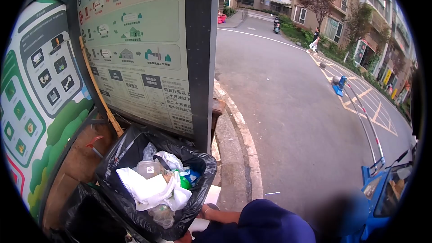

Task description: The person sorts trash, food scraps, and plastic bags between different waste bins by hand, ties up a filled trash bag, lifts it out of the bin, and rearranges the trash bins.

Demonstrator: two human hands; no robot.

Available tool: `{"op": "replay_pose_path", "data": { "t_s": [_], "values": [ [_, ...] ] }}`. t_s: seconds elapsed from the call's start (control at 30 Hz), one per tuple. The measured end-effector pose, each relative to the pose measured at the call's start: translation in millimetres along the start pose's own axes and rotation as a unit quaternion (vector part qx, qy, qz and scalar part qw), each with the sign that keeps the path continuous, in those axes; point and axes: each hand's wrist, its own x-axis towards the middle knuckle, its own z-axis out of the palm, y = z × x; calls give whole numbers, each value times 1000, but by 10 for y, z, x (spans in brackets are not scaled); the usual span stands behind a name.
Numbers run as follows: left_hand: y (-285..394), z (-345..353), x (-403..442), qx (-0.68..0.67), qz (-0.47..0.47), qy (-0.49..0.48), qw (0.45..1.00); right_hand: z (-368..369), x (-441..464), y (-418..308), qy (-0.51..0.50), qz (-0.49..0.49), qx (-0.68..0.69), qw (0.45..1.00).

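A bin lined with a black bag (112, 166) holds white bags and papers (141, 186), clear plastic and a green item (185, 182). From a dark blue sleeve (274, 225), a bare forearm reaches left to the bin's right side. My right hand (204, 211) is at the bag's outer edge, its fingers mostly hidden. A small patch of skin, apparently my left hand (184, 238), shows below the bin's near corner at the bottom edge; its fingers cannot be made out.
An information board (135, 54) stands behind the bin, with a bamboo pole (98, 87) leaning on it. Another black bag (87, 211) is at lower left. To the right are a curb (243, 130), a blue vehicle (371, 198), a barrier (366, 130) and a distant walking person (315, 40).
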Motion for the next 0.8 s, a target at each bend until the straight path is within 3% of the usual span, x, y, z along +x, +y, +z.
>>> {"op": "replay_pose_path", "data": {
  "t_s": [0.07, 0.17, 0.23, 0.33, 0.53, 0.67, 0.8],
  "values": [
    [-82, -47, -16, 6, -5, -7, 1000, -60, 88, 70, -21, -16, 4, 1000],
    [-225, -191, -5, 4, -26, -29, 999, -134, 164, 196, 17, -153, -149, 977],
    [-250, -282, 28, -49, -108, -78, 990, -135, 151, 216, 31, -189, -186, 964],
    [-181, -25, -268, 145, 82, -3, 986, -190, 137, 223, 33, -201, -203, 958],
    [-92, 63, -284, 67, 77, 15, 995, -294, 49, 147, 33, -192, -357, 914],
    [-118, 29, -227, 78, 39, -5, 996, -302, 30, 87, 45, -214, -524, 823],
    [-235, -69, -190, 113, 5, -36, 993, -266, 6, 19, 47, -245, -723, 644]
  ]
}}
